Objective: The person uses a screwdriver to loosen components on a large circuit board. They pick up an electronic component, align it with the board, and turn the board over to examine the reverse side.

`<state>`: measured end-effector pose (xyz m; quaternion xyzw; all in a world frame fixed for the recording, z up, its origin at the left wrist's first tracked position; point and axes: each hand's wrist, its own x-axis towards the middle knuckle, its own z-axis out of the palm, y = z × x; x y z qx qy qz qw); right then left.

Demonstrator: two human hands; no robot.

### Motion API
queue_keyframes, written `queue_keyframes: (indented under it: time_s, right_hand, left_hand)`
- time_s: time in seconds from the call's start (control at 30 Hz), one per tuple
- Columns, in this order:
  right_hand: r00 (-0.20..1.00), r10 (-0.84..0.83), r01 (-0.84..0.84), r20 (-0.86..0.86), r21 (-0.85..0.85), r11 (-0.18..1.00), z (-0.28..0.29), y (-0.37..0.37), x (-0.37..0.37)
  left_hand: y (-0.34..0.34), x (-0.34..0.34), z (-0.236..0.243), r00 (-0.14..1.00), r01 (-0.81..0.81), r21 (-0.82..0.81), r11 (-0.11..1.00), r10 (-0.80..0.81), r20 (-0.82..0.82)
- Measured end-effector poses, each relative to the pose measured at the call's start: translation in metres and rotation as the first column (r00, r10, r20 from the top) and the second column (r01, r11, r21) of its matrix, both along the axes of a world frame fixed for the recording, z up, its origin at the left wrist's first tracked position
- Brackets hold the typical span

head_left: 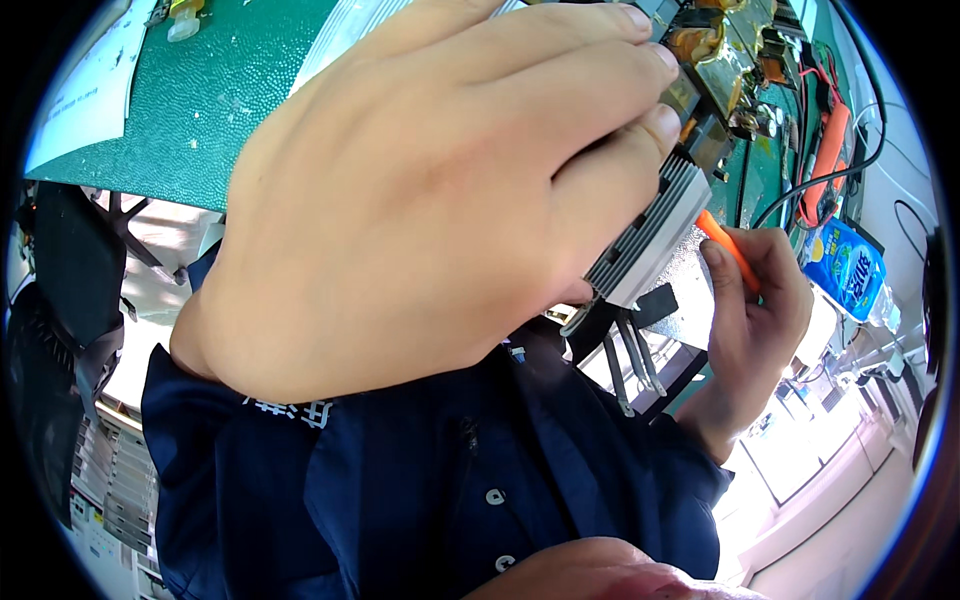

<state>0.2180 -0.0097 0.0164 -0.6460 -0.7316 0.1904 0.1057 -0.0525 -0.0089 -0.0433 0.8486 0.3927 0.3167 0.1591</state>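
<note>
Blocked: my left hand (420, 190) covers the finned module (650, 235).
Free: bare green mat (200, 100) upper left.

A dark navy work shirt (430, 480) is worn, with a collar, small round buttons (494, 496) down the front and white embroidered characters on the chest. Its long sleeves reach the wrists. Both hands (420, 200) are left bare, without gloves.

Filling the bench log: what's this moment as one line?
left hand: grips finned heat sink of electronics assembly | right hand: holds orange tool beside it | below: green mat
</note>
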Motion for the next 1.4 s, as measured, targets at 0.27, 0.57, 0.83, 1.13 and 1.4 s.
queue_keyframes:
  time_s: [0.27,0.57,0.83,1.13,1.4]
  right_hand:
    - [0.996,0.053,-0.055,0.078,0.032,0.998,0.003,-0.001,-0.003]
    - [0.977,0.094,-0.100,0.194,0.024,0.995,0.014,0.005,-0.006]
    - [0.967,0.143,-0.144,0.210,-0.010,0.990,0.023,0.008,-0.011]
    - [0.994,0.095,-0.095,0.057,0.003,0.995,-0.012,0.001,0.015]
    - [0.984,0.154,-0.163,0.086,0.102,0.981,-0.033,-0.001,0.031]
  left_hand:
    - [-0.001,-0.003,0.003,1.000,0.028,0.011,1.000,-0.028,-0.004]
    - [-0.004,-0.002,0.005,0.999,0.044,0.018,0.999,-0.044,-0.010]
    - [-0.006,-0.002,0.007,0.999,0.052,0.039,0.998,-0.052,-0.011]
    - [-0.007,-0.002,0.005,0.999,0.052,0.056,0.997,-0.052,0.001]
    - [-0.007,-0.005,0.002,0.999,0.044,0.073,0.996,-0.046,0.026]
